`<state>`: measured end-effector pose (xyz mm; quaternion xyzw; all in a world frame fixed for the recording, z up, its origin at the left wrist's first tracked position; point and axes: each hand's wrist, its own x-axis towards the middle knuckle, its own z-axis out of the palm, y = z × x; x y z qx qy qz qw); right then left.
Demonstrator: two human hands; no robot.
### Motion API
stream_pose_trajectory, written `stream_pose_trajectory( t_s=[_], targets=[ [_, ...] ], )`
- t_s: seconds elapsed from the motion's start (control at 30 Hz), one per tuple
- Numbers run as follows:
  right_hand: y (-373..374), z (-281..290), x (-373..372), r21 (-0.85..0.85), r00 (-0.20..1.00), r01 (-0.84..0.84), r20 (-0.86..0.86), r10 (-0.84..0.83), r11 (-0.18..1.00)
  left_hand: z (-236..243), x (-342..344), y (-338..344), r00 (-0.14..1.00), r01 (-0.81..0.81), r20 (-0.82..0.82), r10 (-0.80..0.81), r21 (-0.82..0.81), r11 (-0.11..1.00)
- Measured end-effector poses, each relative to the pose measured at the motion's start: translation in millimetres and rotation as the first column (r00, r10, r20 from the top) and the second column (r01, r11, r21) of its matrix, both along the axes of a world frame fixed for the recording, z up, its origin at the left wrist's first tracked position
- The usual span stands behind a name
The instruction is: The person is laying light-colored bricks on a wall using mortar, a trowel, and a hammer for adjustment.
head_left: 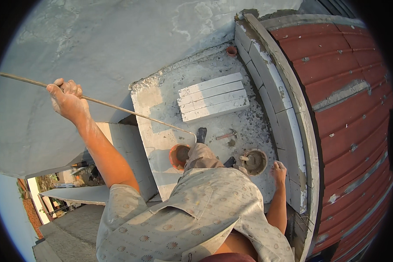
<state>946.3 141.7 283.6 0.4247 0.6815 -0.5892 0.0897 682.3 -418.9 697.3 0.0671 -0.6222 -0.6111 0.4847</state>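
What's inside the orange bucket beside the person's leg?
Grey material shows inside the orange bucket. What lies beneath it can't be seen, and the trouser leg hides part of the rim.

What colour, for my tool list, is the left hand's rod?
The rod is light brown; head view.

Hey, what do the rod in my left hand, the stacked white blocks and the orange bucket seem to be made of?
Rod: probably metal, dull tan, as it's thin and seems bent near its far end.
Blocks: likely lightweight concrete, matte and chalky, with crisp straight edges.
Bucket: perhaps plastic, given its orange colour; its finish is unclear.
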Motion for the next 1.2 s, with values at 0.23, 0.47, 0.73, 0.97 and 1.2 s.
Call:
stream_pose_trajectory(
  t_s=[0.23, 0.47, 0.73, 0.97, 1.2],
  targets=[
    [-64.3, 14.7, -14.2, -0.010, 0.982, 0.110, 0.156, -0.107, 0.994, -84.6, -115.3, -87.9, 0.994, -0.049, 0.094, 0.053, -0.044, 0.998],
    [-129.3, 39.3, -20.7, -0.020, 0.938, 0.204, 0.289, -0.190, 0.979, -207.7, -218.2, -141.9, 0.950, 0.007, 0.312, 0.024, -0.096, 0.995],
    [-159.6, 53.5, -7.5, 0.026, 0.899, 0.347, 0.277, -0.340, 0.937, -219.6, -304.9, -137.2, 0.899, 0.067, 0.437, -0.034, -0.059, 0.996],
    [-191.4, 49.7, -5.6, 0.009, 0.859, 0.443, 0.282, -0.428, 0.896, -250.7, -327.5, -150.0, 0.825, 0.059, 0.563, 0.058, -0.188, 0.980],
    [-219.7, 38.3, 6.4, -0.063, 0.825, 0.523, 0.288, -0.486, 0.850, -290.2, -311.1, -161.8, 0.734, -0.003, 0.661, 0.153, -0.223, 0.975]
  ],
)
